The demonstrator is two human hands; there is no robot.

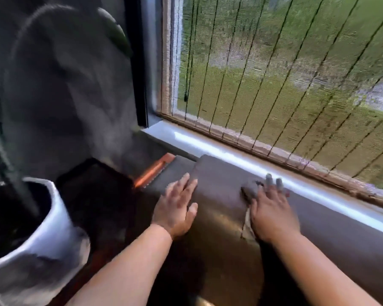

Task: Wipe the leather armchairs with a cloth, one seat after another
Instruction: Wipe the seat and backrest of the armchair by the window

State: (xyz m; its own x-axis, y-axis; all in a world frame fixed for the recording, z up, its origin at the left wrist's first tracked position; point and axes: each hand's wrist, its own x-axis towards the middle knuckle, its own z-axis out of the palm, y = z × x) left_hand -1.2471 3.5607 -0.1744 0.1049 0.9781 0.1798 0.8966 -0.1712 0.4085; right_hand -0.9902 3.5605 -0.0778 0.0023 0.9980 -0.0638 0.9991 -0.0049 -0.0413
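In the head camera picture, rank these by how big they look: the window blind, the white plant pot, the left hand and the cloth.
1. Window blind
2. White plant pot, though it sits close to the camera
3. Left hand
4. Cloth, mostly hidden under the right hand

cloth (250,192): mostly hidden under the right hand (272,213); only a dark edge beyond the thumb and a pale strip beside the wrist show.
right fingertips (268,178): smeared by motion, outlines doubled.
armchair (219,195): cut off by the bottom edge; which part of it lies under the palms cannot be told.
left hand (177,210): softly blurred, flat on the leather.
plant pot (53,217): left of the left hand, cropped by the left and bottom edges.
leaves (60,62): above the pot, a dark blur.
window blind (274,74): beyond the right hand, cut by the top and right edges; the view outside is indistinct.
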